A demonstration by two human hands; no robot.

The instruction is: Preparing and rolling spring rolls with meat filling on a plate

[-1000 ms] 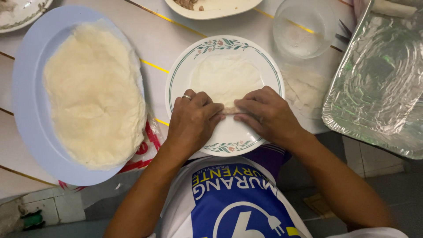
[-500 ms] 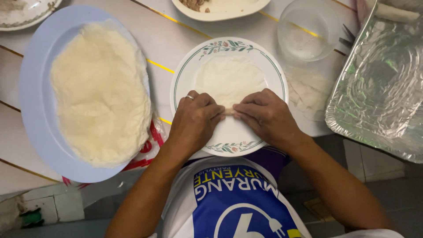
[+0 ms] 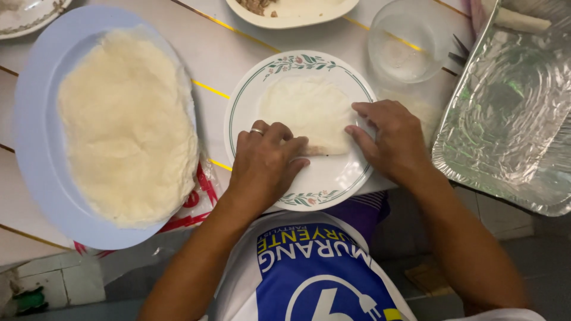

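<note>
Your left hand (image 3: pixel 264 163) pins the rolled near edge of the wrapper (image 3: pixel 306 113), which lies mid floral plate (image 3: pixel 285 65), so filling stays tucked. Right hand (image 3: pixel 389 139), loose & flat, presses the wrapper's right flap at plate's right rim, prob. for folding in.

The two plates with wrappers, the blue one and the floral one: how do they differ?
The blue plate is larger and oval, plain-rimmed; the floral plate is smaller and round, with a green-line flower border. The blue plate carries a thick wrapper stack with no hand on it; the floral plate holds one thin wrapper, with the left hand and right hand on it. Both sit on the white table.
</note>
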